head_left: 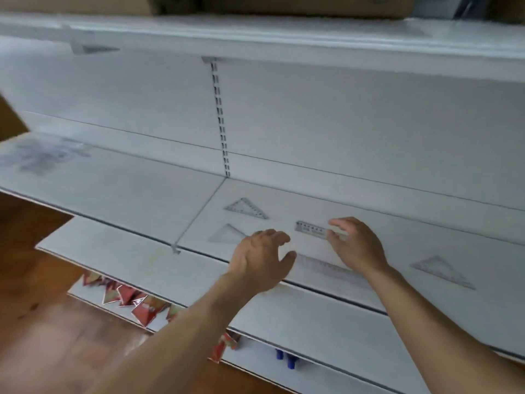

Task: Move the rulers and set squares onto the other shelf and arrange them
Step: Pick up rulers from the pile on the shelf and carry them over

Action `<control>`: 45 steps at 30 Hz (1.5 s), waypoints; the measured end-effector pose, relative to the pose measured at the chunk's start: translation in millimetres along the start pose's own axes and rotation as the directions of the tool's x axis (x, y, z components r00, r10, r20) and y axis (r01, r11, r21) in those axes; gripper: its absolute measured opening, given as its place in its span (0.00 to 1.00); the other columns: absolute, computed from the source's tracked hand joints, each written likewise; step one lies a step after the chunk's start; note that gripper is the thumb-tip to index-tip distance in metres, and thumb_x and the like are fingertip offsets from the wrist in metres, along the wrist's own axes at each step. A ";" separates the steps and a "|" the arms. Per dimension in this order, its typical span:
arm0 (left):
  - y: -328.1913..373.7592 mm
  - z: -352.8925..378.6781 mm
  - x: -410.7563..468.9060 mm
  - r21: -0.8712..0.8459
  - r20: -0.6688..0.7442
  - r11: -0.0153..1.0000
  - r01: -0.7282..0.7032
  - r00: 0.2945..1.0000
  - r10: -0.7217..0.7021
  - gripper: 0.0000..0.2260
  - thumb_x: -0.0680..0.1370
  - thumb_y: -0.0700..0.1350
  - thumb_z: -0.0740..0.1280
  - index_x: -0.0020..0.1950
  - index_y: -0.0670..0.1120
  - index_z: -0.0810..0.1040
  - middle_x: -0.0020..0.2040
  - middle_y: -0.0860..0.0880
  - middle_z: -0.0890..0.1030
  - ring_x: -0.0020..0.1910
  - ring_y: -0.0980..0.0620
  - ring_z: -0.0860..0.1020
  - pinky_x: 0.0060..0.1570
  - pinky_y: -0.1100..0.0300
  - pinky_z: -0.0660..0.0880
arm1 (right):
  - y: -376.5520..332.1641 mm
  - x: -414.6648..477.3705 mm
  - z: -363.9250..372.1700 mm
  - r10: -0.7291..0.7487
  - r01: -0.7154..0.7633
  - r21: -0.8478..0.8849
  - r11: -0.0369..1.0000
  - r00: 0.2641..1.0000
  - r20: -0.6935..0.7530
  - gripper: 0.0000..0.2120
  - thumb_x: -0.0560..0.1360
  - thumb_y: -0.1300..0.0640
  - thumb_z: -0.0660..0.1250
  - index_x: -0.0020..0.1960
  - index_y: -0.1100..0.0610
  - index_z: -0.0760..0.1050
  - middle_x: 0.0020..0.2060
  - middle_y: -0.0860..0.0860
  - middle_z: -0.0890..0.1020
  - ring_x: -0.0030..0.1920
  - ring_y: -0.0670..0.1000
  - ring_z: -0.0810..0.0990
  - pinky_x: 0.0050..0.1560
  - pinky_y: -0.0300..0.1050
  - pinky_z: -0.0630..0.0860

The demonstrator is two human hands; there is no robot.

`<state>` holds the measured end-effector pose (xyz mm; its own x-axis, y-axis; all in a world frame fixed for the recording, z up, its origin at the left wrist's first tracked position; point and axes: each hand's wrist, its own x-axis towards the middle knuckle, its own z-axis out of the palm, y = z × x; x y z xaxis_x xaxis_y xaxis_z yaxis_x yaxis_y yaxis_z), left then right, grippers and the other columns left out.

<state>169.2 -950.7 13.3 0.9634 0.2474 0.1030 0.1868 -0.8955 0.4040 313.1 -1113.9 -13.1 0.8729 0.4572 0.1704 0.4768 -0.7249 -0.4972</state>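
Note:
On the white shelf lie clear plastic drawing tools. A set square sits toward the back, and a second set square lies just in front of it. My right hand pinches one end of a short clear ruler between thumb and fingers. A long ruler lies near the front edge, partly under my right wrist. A third set square rests at the right. My left hand hovers with fingers loosely spread, holding nothing, between the near set square and the long ruler.
A slotted upright divides the back panel. The left bay of the shelf holds only faint smudges. Lower shelves carry red triangular packets and blue-capped items. Cardboard boxes stand on the top shelf. Wooden floor lies at the left.

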 end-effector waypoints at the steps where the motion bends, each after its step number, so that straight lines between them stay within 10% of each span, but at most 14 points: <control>1: -27.4 -13.9 -10.6 0.024 -0.014 0.999 0.046 0.999 -0.045 0.18 0.78 0.56 0.61 0.66 0.52 0.73 0.61 0.54 0.78 0.61 0.52 0.74 0.59 0.60 0.68 | -27.1 5.4 14.2 -0.033 0.033 0.001 0.999 0.999 0.020 0.14 0.76 0.51 0.66 0.60 0.53 0.79 0.60 0.50 0.78 0.62 0.52 0.75 0.60 0.43 0.69; 12: -278.6 -156.8 -171.4 0.093 -0.213 0.845 0.526 0.840 -0.499 0.21 0.78 0.59 0.59 0.69 0.54 0.70 0.63 0.56 0.76 0.60 0.52 0.76 0.57 0.55 0.74 | -339.2 16.5 168.1 -0.386 0.364 0.129 0.922 0.882 0.269 0.17 0.76 0.46 0.62 0.64 0.49 0.74 0.63 0.47 0.75 0.63 0.49 0.73 0.62 0.45 0.70; 22: -399.1 -197.7 -218.1 0.012 -0.248 0.707 0.707 0.687 -0.683 0.20 0.76 0.61 0.60 0.66 0.56 0.73 0.60 0.57 0.78 0.56 0.54 0.77 0.54 0.56 0.76 | -473.9 33.3 259.0 -0.511 0.472 0.199 0.859 0.770 0.382 0.17 0.76 0.47 0.63 0.63 0.49 0.75 0.62 0.47 0.76 0.61 0.49 0.75 0.59 0.45 0.72; 45: -706.5 -301.7 -19.3 0.000 -0.235 0.801 0.599 0.778 -0.582 0.19 0.78 0.57 0.62 0.67 0.53 0.73 0.62 0.55 0.78 0.59 0.54 0.77 0.52 0.61 0.74 | -676.6 262.7 452.9 -0.402 0.371 0.157 0.915 0.817 0.413 0.20 0.77 0.48 0.62 0.67 0.50 0.71 0.67 0.50 0.72 0.67 0.52 0.70 0.63 0.44 0.67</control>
<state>-39.4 -211.1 0.1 0.5962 0.8007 0.0584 0.7264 -0.5690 0.3854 172.9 -270.0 -17.2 0.4790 0.8777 -0.0122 0.7436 -0.4131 -0.5257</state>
